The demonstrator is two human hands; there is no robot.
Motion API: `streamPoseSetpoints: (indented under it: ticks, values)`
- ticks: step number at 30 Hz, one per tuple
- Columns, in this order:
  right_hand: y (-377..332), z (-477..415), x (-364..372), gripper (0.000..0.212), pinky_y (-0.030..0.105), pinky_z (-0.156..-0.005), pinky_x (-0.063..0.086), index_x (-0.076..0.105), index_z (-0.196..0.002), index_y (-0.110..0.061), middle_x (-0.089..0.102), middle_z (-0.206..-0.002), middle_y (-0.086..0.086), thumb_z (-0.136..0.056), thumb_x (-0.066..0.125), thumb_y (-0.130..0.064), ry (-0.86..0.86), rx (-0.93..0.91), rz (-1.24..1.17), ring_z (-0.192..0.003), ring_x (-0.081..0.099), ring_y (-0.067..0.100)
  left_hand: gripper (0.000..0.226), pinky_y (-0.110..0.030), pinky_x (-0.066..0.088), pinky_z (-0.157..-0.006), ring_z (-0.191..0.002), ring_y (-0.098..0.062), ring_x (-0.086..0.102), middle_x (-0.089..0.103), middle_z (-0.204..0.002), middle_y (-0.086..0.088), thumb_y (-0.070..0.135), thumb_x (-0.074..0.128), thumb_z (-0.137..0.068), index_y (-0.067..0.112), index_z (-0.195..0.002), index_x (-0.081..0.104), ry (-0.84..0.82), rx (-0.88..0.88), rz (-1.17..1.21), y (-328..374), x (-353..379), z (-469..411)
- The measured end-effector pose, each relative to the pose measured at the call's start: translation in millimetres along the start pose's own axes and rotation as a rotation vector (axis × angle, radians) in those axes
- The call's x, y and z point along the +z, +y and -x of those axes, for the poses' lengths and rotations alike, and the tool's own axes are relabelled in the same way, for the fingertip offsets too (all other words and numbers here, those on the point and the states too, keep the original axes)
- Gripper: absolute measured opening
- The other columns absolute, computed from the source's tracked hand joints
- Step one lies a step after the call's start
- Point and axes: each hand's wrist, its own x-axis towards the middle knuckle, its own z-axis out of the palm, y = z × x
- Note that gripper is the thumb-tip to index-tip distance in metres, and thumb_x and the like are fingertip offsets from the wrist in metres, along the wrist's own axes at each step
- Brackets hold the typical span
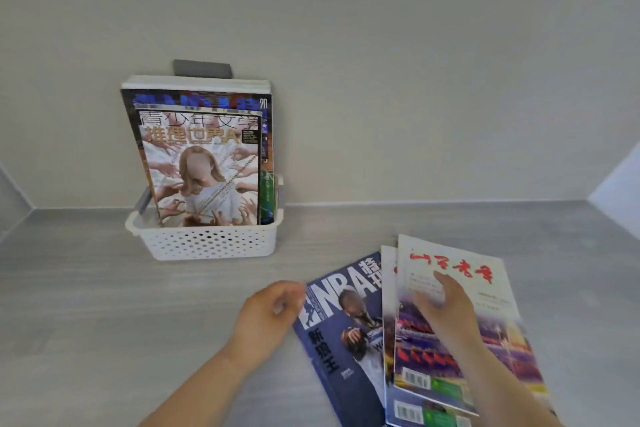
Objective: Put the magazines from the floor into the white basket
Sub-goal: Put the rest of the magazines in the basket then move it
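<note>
A white perforated basket (207, 241) stands on the floor against the wall, with several magazines (204, 166) upright inside it. Three magazines lie fanned on the floor at the lower right: a blue NBA magazine (341, 333) at the left, a second one (388, 288) mostly covered, and a white and red magazine (485, 288) on top. My right hand (443, 302) lies flat on the top magazine, fingers spread. My left hand (270, 308) hovers at the NBA magazine's left edge with fingers loosely curled, holding nothing that I can see.
The grey floor (104, 305) meets a plain pale wall (381, 80) behind the basket. A small grey block (202, 68) sits on the wall above the basket. A white panel (620, 184) angles in at the far right.
</note>
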Motion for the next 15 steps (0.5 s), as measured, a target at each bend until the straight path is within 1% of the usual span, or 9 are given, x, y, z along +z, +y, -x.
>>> streamPoseSetpoints:
  ticks: [2, 3, 5, 6, 8, 10, 11, 13, 15]
  values:
    - [31.5, 2.6, -14.5, 0.062, 0.045, -0.111, 0.025, 0.033, -0.136, -0.015, 0.033, -0.148, 0.011, -0.083, 0.058, -0.036, 0.027, 0.004, 0.127, -0.136, 0.029, 0.029, 0.031, -0.002, 0.043, -0.067, -0.067, 0.016, 0.059, 0.063, -0.080, 0.009, -0.002, 0.055, -0.082, 0.028, -0.073, 0.061, -0.084, -0.054, 0.056, 3.4, 33.3, 8.0]
    - [46.5, 3.4, -21.5, 0.064, 0.044, -0.112, 0.022, 0.031, -0.137, -0.016, 0.030, -0.149, 0.010, -0.083, 0.057, -0.039, 0.039, 0.019, 0.185, -0.137, 0.026, 0.029, 0.029, -0.003, 0.044, -0.068, -0.069, 0.013, 0.060, 0.064, -0.083, 0.008, 0.000, 0.053, -0.083, 0.027, -0.078, 0.061, -0.116, -0.077, 0.049, 5.0, 50.6, 10.1]
    - [73.7, 5.3, -32.5, 0.068, 0.042, -0.114, 0.017, 0.024, -0.139, -0.018, 0.023, -0.152, 0.007, -0.083, 0.052, -0.046, 0.030, 0.071, 0.288, -0.139, 0.020, 0.027, 0.022, 0.002, 0.041, -0.072, -0.085, 0.005, 0.058, 0.064, -0.099, 0.003, 0.006, 0.051, -0.086, 0.019, -0.100, 0.061, -0.190, -0.120, -0.005, 8.6, 85.1, 13.3]
    - [85.4, 6.4, -35.1, 0.070, 0.041, -0.116, 0.016, 0.021, -0.140, -0.018, 0.020, -0.153, 0.006, -0.084, 0.049, -0.049, 0.015, 0.092, 0.315, -0.140, 0.017, 0.025, 0.026, 0.001, 0.038, -0.079, -0.097, -0.003, 0.057, 0.061, -0.111, 0.001, 0.011, 0.051, -0.087, 0.016, -0.112, 0.056, -0.242, -0.144, -0.042, 10.3, 101.1, 15.0]
    - [102.5, 9.0, -35.8, 0.072, 0.038, -0.117, 0.011, 0.015, -0.142, -0.018, 0.013, -0.155, 0.005, -0.086, 0.042, -0.053, -0.006, 0.088, 0.339, -0.142, 0.011, 0.023, 0.042, -0.012, 0.035, -0.094, -0.115, -0.012, 0.049, 0.051, -0.129, 0.001, 0.019, 0.052, -0.087, 0.020, -0.127, 0.043, -0.321, -0.171, -0.125, 13.4, 129.3, 19.3]
    - [109.5, 10.0, -34.4, 0.072, 0.036, -0.117, 0.007, 0.009, -0.143, -0.019, 0.007, -0.156, 0.006, -0.087, 0.037, -0.054, -0.013, 0.062, 0.343, -0.144, 0.006, 0.022, 0.053, -0.025, 0.030, -0.107, -0.123, -0.015, 0.042, 0.043, -0.139, 0.000, 0.023, 0.056, -0.084, 0.023, -0.133, 0.035, -0.310, -0.156, -0.226, 18.6, 150.7, 21.9]
    - [110.9, 10.2, -34.0, 0.072, 0.036, -0.117, 0.006, 0.008, -0.144, -0.019, 0.005, -0.156, 0.006, -0.088, 0.036, -0.054, -0.016, 0.052, 0.344, -0.144, 0.004, 0.022, 0.058, -0.030, 0.025, -0.112, -0.128, -0.017, 0.036, 0.040, -0.141, 0.000, 0.026, 0.057, -0.082, 0.024, -0.134, 0.032, -0.278, -0.131, -0.340, 21.9, 159.7, 22.8]
    - [112.0, 10.5, -33.0, 0.070, 0.036, -0.117, 0.004, 0.007, -0.144, -0.019, 0.003, -0.156, 0.008, -0.089, 0.033, -0.053, -0.026, 0.046, 0.356, -0.144, 0.002, 0.023, 0.061, -0.037, 0.016, -0.114, -0.132, -0.019, 0.031, 0.040, -0.141, 0.002, 0.033, 0.057, -0.080, 0.025, -0.134, 0.032, -0.192, -0.117, -0.554, 27.9, 172.6, 23.6]
    - [113.4, 10.6, -32.8, 0.069, 0.036, -0.117, 0.003, 0.007, -0.144, -0.020, 0.002, -0.156, 0.008, -0.089, 0.032, -0.053, -0.024, 0.040, 0.356, -0.144, 0.001, 0.024, 0.057, -0.039, 0.022, -0.110, -0.127, -0.022, 0.038, 0.049, -0.134, 0.002, 0.036, 0.060, -0.077, 0.027, -0.129, 0.038, -0.112, -0.189, -0.554, 34.4, 178.6, 20.1]
